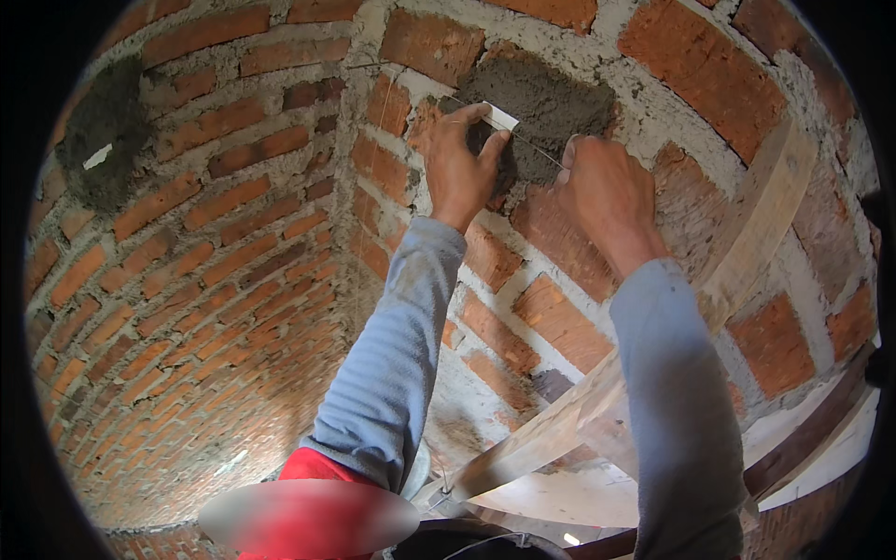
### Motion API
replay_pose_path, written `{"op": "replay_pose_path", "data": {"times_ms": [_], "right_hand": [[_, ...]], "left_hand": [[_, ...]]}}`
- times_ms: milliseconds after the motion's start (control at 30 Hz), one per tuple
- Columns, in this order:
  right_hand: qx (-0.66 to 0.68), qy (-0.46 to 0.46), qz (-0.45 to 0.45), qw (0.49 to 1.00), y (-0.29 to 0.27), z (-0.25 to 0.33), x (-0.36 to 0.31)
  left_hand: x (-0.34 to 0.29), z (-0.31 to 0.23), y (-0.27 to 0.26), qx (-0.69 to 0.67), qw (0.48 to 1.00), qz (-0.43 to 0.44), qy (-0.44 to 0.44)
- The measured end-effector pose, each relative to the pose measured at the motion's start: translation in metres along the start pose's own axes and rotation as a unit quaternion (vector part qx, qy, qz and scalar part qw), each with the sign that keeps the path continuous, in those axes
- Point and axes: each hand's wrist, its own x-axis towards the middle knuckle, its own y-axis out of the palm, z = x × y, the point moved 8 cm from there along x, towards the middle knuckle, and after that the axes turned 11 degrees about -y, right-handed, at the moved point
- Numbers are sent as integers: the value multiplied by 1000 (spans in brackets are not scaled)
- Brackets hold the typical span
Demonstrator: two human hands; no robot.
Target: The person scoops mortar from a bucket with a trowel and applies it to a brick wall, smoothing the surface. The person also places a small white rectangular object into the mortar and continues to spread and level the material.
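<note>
My left hand [457, 159] pinches a small white flat piece [499, 116], perhaps a bit of tile, between thumb and fingers. It holds the piece at the left part of a wet grey mortar patch [551, 93] on the brick wall. Just to the right, my right hand [609, 191] is closed, its fingertips gripping the end of a thin line [539, 151], string or wire. This line slants up from those fingertips towards the white piece. Whether it touches the piece I cannot tell.
Wooden boards [761, 215] stand by the wall on the right, with another beam [532, 429] below my arms. A second mortar patch [107, 121] bearing a white piece is on the left brick wall [224, 243]. Someone in red [317, 467] is at the bottom.
</note>
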Motion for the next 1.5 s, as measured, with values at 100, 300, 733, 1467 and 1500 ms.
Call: {"op": "replay_pose_path", "data": {"times_ms": [100, 300, 733, 1467, 1500], "right_hand": [[2, -4, -19, 1000, -3, 2, 1], [-11, -9, -30, 999, -6, 4, 5], [-17, -9, -27, 999, -3, 5, 4], [-2, 28, 26, 999, 3, 4, 5], [0, 26, 26, 999, 3, 4, 5]], "left_hand": [[3, -2, 1, 3, 1000, 6, 17], [1, -1, 0, -26, 999, -19, 12], [-29, -5, 13, -28, 998, 13, -48], [-34, -5, 14, -16, 998, 28, -50], [-34, -4, 18, 14, 997, 46, -58]]}}
